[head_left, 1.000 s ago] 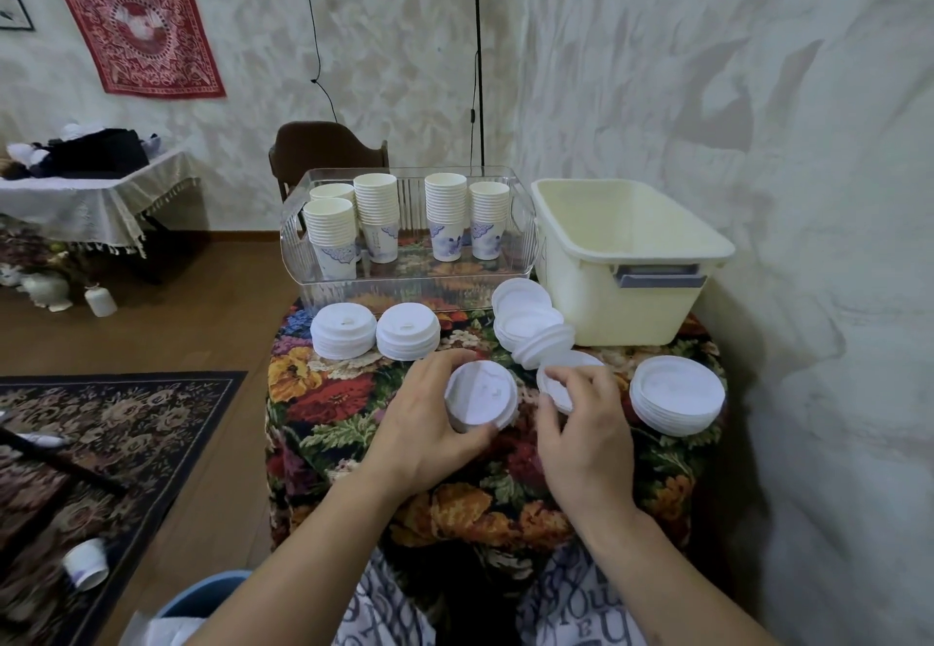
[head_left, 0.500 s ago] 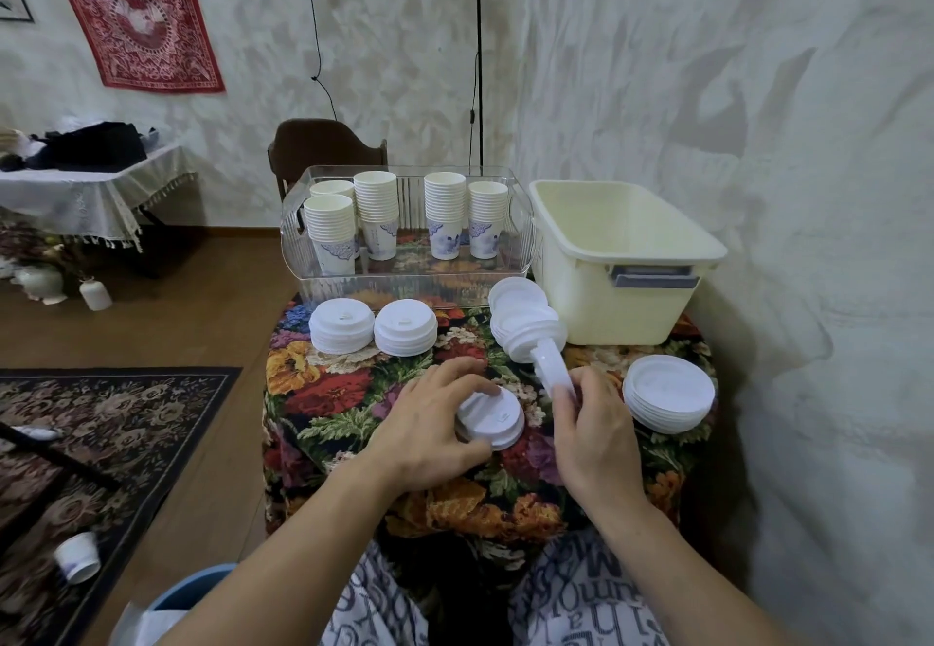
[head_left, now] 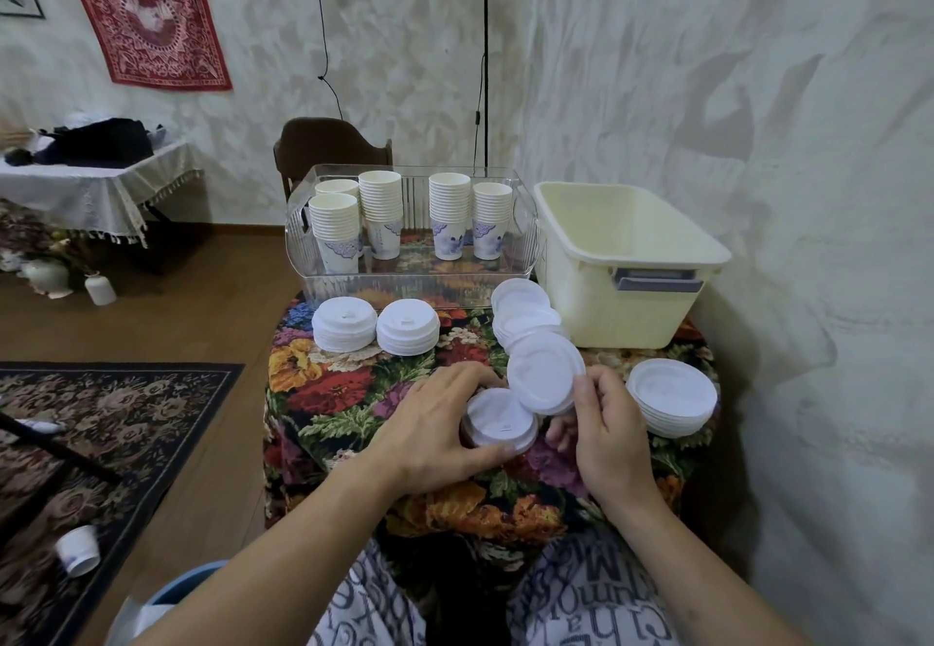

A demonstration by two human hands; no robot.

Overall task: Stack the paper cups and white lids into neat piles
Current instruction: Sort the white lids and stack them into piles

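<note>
Left hand: fingers curled around a small lid pile on the floral surface; right hand: fingertips pinching a single tilted lid, its lower edge over that pile; cup stacks upright in clear tray behind; further lid pile just right of the hands.

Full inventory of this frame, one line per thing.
Paper cup stacks: 5, white with blue print, inside clear tray.
Clear plastic tray: 1, table's far side.
Cream plastic tub: 1, right of tray.
Neat lid piles: 2, white, in front of tray.
Leaning lid pile: 1, white, beside tub.
Right lid pile: 1, white, table's right edge.
Small lid stack: 1, white, held by left hand.
Single lid: 1, white, tilted, in right hand.
Floral tablecloth: 1, multicolour.
Fallen cup: 1, white, on rug.
Wooden chair: 1, brown, behind tray.
Left hand: gripping stack.
Right hand: pinching lid.
</note>
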